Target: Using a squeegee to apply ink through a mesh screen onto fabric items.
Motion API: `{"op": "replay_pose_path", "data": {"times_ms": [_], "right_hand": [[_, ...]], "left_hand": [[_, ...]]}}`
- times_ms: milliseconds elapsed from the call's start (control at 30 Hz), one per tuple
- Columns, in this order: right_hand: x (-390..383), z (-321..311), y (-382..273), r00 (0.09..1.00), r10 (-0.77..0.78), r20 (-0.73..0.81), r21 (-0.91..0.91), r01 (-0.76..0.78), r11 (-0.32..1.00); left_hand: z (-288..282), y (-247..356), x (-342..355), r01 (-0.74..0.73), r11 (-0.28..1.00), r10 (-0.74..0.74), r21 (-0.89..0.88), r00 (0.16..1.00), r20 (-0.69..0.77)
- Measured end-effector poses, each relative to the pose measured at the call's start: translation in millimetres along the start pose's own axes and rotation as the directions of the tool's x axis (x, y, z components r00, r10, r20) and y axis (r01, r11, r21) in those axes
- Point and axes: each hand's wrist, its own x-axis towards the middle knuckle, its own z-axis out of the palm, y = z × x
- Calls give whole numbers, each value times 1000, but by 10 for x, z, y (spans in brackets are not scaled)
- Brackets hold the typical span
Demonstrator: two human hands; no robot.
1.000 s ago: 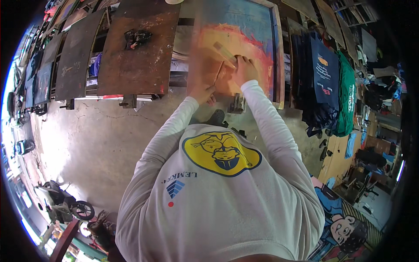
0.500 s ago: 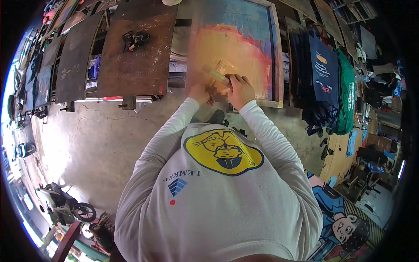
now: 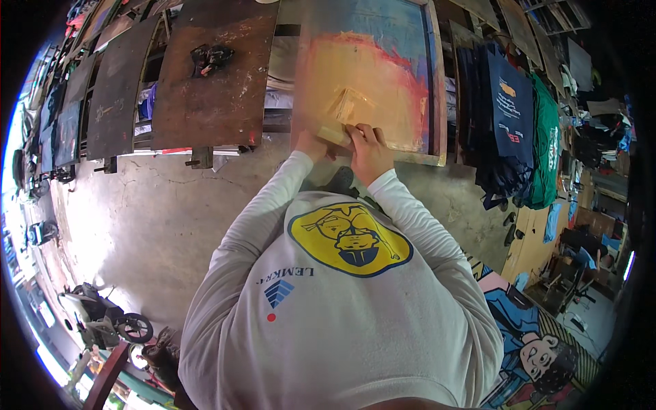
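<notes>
A printing screen [image 3: 439, 89] with a wooden frame lies in front of me, its mesh stained blue, red and yellow-orange. Over its near part I hold a pale yellowish squeegee [image 3: 333, 132], a flat bar slanting down to the right. My right hand [image 3: 371, 154] is closed on the bar's right end, knuckles up. At the left end, my left hand [image 3: 312, 145] is closed with its fingers curled under the bar; a hazy smear blurs it. Beyond the bar, a small rectangular patch [image 3: 352, 106] shows on the mesh.
Dark boards [image 3: 212, 89] stand in a row to the left, one with a crumpled black bundle [image 3: 212, 60] on it. Navy bags [image 3: 509, 102] and a green bag [image 3: 543, 140] hang at the right. Behind on the left stands a motorbike [image 3: 102, 318]; a painted panel [image 3: 533, 335] is at lower right.
The squeegee has come nearer to me and tilted flatter, its left end now by my left hand. My right hand has moved slightly toward me.
</notes>
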Motion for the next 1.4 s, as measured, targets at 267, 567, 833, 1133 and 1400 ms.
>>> {"op": "replay_pose_path", "data": {"times_ms": [267, 567, 833, 1133, 1400], "right_hand": [[203, 138, 89, 997, 21, 71, -30, -19, 999], [1037, 433, 561, 998, 23, 63, -214, -9, 977], [815, -57, 899, 934, 318, -163, 311, -258, 915], [565, -53, 940, 997, 76, -18, 28, -75, 997], [836, 279, 653, 999, 47, -16, -164, -49, 985]], "left_hand": [[-24, 230, -203, -306, 720, 291, 622, 948, 129], [-61, 64, -19, -77, 905, 0, 419, 983, 181], [-234, 33, 66, 134, 981, -173, 138, 926, 334], [-312, -62, 241, 173, 969, -231, 178, 890, 392], [-309, -37, 174, 139, 972, -200, 188, 911, 361]]}}
